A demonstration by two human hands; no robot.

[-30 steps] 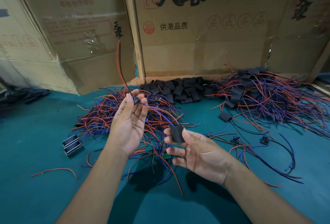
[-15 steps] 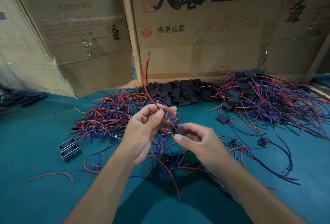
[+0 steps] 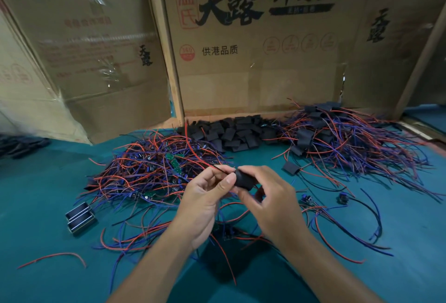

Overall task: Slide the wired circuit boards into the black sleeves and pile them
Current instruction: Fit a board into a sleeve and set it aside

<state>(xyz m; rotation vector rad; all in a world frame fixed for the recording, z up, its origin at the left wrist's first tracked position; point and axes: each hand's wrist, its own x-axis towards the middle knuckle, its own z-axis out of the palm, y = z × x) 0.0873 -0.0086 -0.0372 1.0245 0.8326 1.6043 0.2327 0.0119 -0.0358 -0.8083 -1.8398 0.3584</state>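
Green desk (image 3: 43, 206), cardboard boxes (image 3: 253, 61) behind. Right hand (image 3: 270, 203) pinches black sleeve (image 3: 243, 179), mouth toward left hand (image 3: 205, 203), which pinches wired board, feeding it in. Board itself hidden. Finished pile (image 3: 350, 138) back right.

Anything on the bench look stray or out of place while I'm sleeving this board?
A lone red wire lies on the green mat at near left, apart from the unsleeved pile. One sleeved board sits short of the finished pile. Nothing looks damaged.

Cardboard box (image 3: 260, 66): 天露; 鲜鸡蛋; 供港品质; 温氏
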